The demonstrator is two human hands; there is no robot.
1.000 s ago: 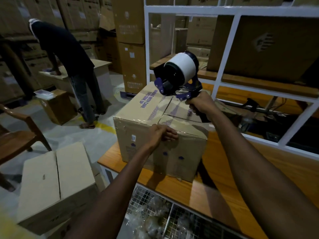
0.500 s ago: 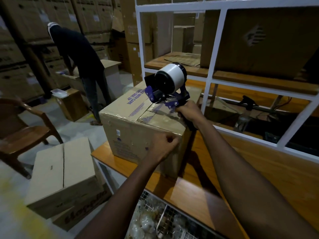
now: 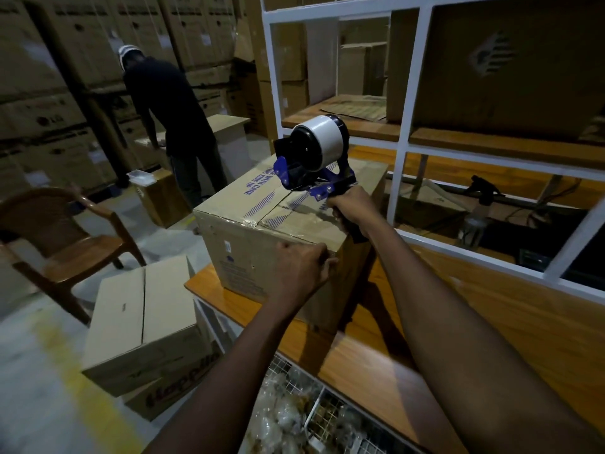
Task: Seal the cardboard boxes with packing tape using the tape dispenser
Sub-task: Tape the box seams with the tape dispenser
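Taping a box (image 3: 235, 257) on the table (image 3: 376, 362).
The right hand (image 3: 348, 208) is gripping the dispenser (image 3: 314, 165) by its handle, fingers wrapped fully round it, and is holding its front end down on the box top at the centre seam, with the white roll (image 3: 324, 139) riding above. The left hand (image 3: 301, 267) is bracing the box's near face just below the top edge, by the right corner; its fingers are curling in tight, but whether they are pinching anything I cannot tell. The box is sitting at the table's left end. A second box (image 3: 144, 322) is lying on the floor beside the table, near a chair (image 3: 59, 237), and a person (image 3: 170, 126) is bending over further back.
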